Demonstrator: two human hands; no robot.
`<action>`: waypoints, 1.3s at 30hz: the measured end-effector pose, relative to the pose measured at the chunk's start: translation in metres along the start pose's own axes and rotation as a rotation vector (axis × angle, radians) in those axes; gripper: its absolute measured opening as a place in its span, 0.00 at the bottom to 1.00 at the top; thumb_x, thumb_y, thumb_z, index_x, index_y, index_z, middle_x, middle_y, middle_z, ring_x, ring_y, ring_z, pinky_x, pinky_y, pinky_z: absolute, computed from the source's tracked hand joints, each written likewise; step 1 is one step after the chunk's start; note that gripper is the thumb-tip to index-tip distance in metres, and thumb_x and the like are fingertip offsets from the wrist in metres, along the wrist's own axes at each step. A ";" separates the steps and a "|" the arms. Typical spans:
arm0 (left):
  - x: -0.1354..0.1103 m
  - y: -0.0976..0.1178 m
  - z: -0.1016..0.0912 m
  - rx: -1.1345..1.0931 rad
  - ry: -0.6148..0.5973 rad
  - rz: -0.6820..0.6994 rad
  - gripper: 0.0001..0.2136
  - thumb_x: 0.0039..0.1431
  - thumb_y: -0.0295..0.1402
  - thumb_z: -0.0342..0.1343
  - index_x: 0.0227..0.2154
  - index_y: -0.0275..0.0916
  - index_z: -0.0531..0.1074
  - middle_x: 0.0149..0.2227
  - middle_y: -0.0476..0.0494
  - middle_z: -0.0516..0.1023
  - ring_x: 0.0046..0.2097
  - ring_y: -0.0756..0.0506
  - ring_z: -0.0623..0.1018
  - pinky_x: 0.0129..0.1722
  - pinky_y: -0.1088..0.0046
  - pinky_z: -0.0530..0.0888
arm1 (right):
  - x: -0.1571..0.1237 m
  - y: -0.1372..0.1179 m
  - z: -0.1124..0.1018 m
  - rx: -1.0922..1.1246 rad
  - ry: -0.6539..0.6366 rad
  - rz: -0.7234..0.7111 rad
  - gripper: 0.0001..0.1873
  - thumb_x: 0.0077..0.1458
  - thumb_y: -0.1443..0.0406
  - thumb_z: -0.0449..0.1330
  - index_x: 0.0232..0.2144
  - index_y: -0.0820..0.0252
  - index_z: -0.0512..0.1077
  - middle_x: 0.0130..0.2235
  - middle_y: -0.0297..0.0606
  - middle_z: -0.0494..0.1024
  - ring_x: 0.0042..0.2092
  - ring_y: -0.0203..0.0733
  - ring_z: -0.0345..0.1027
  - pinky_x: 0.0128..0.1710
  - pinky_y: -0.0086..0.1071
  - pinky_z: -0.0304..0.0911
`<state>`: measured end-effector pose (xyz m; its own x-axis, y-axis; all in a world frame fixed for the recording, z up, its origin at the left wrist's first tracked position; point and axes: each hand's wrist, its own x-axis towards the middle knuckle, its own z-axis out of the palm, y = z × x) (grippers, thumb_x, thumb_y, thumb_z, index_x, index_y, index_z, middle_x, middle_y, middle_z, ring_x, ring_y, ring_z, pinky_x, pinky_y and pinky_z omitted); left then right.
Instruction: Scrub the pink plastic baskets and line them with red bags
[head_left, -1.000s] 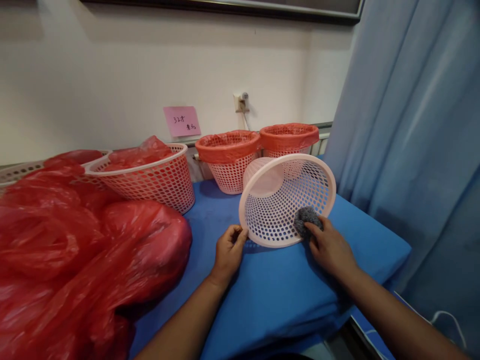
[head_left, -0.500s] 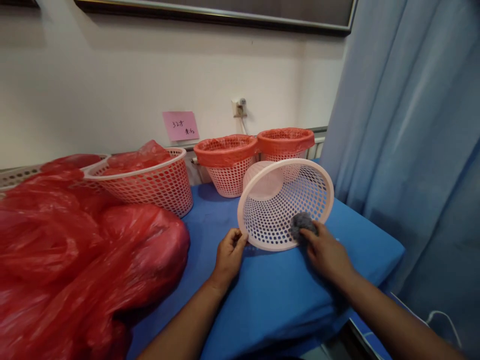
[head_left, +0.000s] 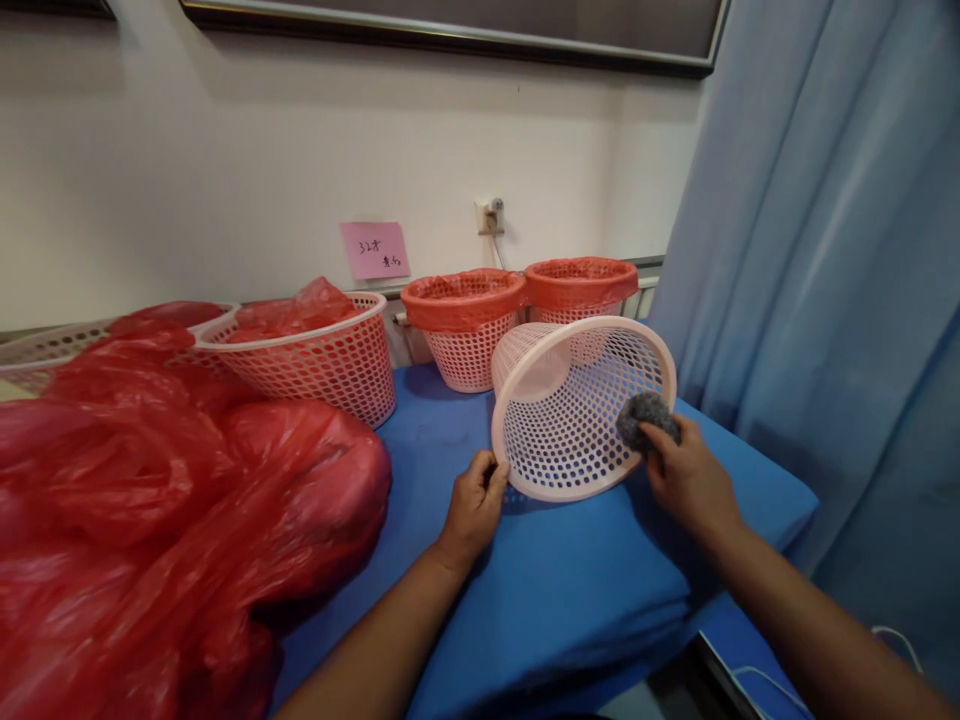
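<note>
A pale pink perforated plastic basket (head_left: pixel 517 448) lies on its side on the blue-covered table, its mouth facing me. My left hand (head_left: pixel 474 505) pinches the lower left of its rim between thumb and fingers. In my right hand (head_left: pixel 694 475) is a grey scouring pad (head_left: pixel 646 420), fuzzy and bunched up, held at the right side of the basket's mouth near the rim. Whether the pad presses on the plastic there I cannot tell.
Two baskets with red liners, one on the left (head_left: pixel 469 352) and one on the right (head_left: pixel 581 285), stand behind. Red plastic bags (head_left: pixel 300 500) heap up at left, before a larger pink basket (head_left: pixel 330 365). A blue curtain (head_left: pixel 787 250) hangs at right beside the blue tablecloth's edge (head_left: pixel 795 500).
My right hand has moved the scouring pad up and rightward, from the lower rim to the right side of the mouth. The left hand keeps its hold. The view has shifted slightly.
</note>
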<state>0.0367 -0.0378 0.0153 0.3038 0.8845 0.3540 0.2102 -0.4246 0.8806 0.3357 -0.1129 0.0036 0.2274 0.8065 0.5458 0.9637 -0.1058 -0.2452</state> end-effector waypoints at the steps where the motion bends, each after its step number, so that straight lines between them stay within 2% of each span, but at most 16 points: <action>1: -0.001 0.001 0.000 0.016 -0.008 0.015 0.12 0.66 0.40 0.52 0.30 0.39 0.68 0.27 0.53 0.68 0.30 0.49 0.70 0.33 0.74 0.67 | 0.010 0.006 -0.005 0.014 0.048 0.005 0.24 0.59 0.68 0.56 0.58 0.58 0.72 0.61 0.52 0.63 0.55 0.54 0.70 0.52 0.46 0.71; 5: -0.001 0.005 0.001 0.058 -0.029 0.069 0.11 0.66 0.39 0.52 0.29 0.39 0.68 0.27 0.53 0.68 0.31 0.49 0.68 0.33 0.73 0.66 | 0.050 0.008 -0.023 0.136 0.229 -0.008 0.25 0.59 0.67 0.57 0.58 0.59 0.71 0.58 0.52 0.65 0.57 0.55 0.68 0.57 0.50 0.68; 8: -0.001 0.006 0.002 0.079 -0.032 0.094 0.11 0.66 0.38 0.51 0.29 0.39 0.67 0.27 0.53 0.67 0.30 0.49 0.68 0.33 0.73 0.65 | 0.072 -0.019 -0.035 0.282 0.371 -0.018 0.23 0.60 0.66 0.57 0.58 0.57 0.71 0.56 0.49 0.68 0.58 0.53 0.67 0.62 0.49 0.64; 10: -0.001 0.007 0.004 0.090 -0.027 0.102 0.11 0.66 0.38 0.51 0.28 0.40 0.66 0.26 0.54 0.66 0.30 0.50 0.67 0.32 0.74 0.65 | 0.079 -0.047 -0.040 0.384 0.406 -0.037 0.23 0.61 0.65 0.56 0.59 0.57 0.70 0.56 0.48 0.69 0.59 0.52 0.67 0.64 0.50 0.61; 12: -0.001 0.008 0.004 0.097 -0.020 0.109 0.11 0.66 0.38 0.51 0.28 0.40 0.66 0.26 0.54 0.66 0.29 0.50 0.67 0.32 0.74 0.64 | 0.075 -0.079 -0.043 0.478 0.364 -0.094 0.23 0.62 0.64 0.56 0.60 0.57 0.69 0.57 0.48 0.69 0.61 0.52 0.65 0.65 0.50 0.60; 15: -0.002 0.008 0.000 0.102 -0.005 0.116 0.10 0.66 0.37 0.51 0.29 0.40 0.67 0.27 0.53 0.68 0.30 0.49 0.68 0.33 0.73 0.66 | 0.051 -0.120 -0.036 0.616 0.199 -0.281 0.23 0.63 0.64 0.56 0.60 0.55 0.68 0.60 0.48 0.66 0.62 0.51 0.64 0.64 0.48 0.61; 18: -0.003 0.007 -0.007 0.097 0.009 0.117 0.07 0.64 0.36 0.52 0.31 0.40 0.68 0.28 0.51 0.72 0.31 0.48 0.71 0.34 0.72 0.68 | 0.017 -0.139 -0.018 0.701 -0.014 -0.459 0.25 0.61 0.68 0.55 0.60 0.55 0.67 0.63 0.48 0.62 0.62 0.50 0.64 0.63 0.46 0.63; 21: -0.004 0.004 -0.011 0.085 0.016 0.104 0.08 0.63 0.35 0.52 0.29 0.40 0.67 0.27 0.52 0.70 0.30 0.48 0.70 0.33 0.73 0.67 | -0.009 -0.137 0.006 0.742 -0.153 -0.411 0.26 0.59 0.70 0.56 0.60 0.55 0.67 0.60 0.48 0.65 0.60 0.49 0.66 0.61 0.45 0.65; 25: -0.006 0.002 -0.008 0.060 0.044 0.076 0.11 0.65 0.38 0.52 0.28 0.39 0.67 0.26 0.53 0.66 0.29 0.50 0.67 0.31 0.75 0.65 | -0.026 -0.111 0.024 0.649 -0.287 -0.278 0.26 0.55 0.72 0.57 0.57 0.55 0.71 0.56 0.45 0.70 0.56 0.46 0.70 0.59 0.42 0.67; 28: -0.005 0.004 -0.009 0.033 0.080 0.063 0.12 0.65 0.39 0.53 0.28 0.39 0.68 0.26 0.53 0.66 0.30 0.50 0.66 0.32 0.75 0.65 | -0.027 -0.077 0.020 0.360 -0.376 -0.245 0.27 0.55 0.73 0.57 0.56 0.55 0.73 0.59 0.48 0.68 0.51 0.48 0.73 0.53 0.42 0.70; 30: -0.004 0.006 -0.011 0.010 0.106 0.056 0.11 0.66 0.40 0.53 0.31 0.39 0.69 0.28 0.52 0.68 0.31 0.49 0.68 0.33 0.74 0.67 | -0.023 -0.053 0.014 0.164 -0.370 -0.161 0.26 0.56 0.73 0.56 0.57 0.56 0.73 0.58 0.51 0.68 0.47 0.49 0.75 0.49 0.43 0.72; 32: -0.003 0.006 -0.010 -0.019 0.101 0.047 0.11 0.66 0.41 0.53 0.34 0.39 0.70 0.30 0.50 0.71 0.33 0.49 0.70 0.35 0.74 0.69 | -0.020 -0.037 0.011 0.063 -0.324 -0.074 0.25 0.58 0.72 0.55 0.57 0.59 0.73 0.57 0.54 0.68 0.44 0.49 0.76 0.47 0.44 0.72; 35: -0.006 0.000 0.001 -0.060 -0.007 0.029 0.10 0.64 0.41 0.56 0.38 0.38 0.73 0.34 0.47 0.77 0.36 0.47 0.75 0.39 0.72 0.73 | -0.026 -0.041 0.019 0.169 -0.285 -0.073 0.25 0.58 0.71 0.56 0.58 0.59 0.72 0.59 0.52 0.66 0.49 0.50 0.75 0.51 0.44 0.71; 39: -0.009 -0.017 0.016 -0.100 -0.161 -0.016 0.11 0.59 0.38 0.60 0.41 0.37 0.76 0.37 0.43 0.82 0.38 0.44 0.79 0.42 0.67 0.76 | -0.046 -0.077 0.037 0.512 -0.255 -0.187 0.26 0.57 0.70 0.58 0.58 0.52 0.72 0.62 0.45 0.64 0.60 0.48 0.68 0.59 0.40 0.67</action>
<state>0.0455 -0.0422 -0.0079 0.4478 0.8451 0.2922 0.1248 -0.3827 0.9154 0.2455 -0.1206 -0.0324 -0.0415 0.9053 0.4228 0.7798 0.2939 -0.5528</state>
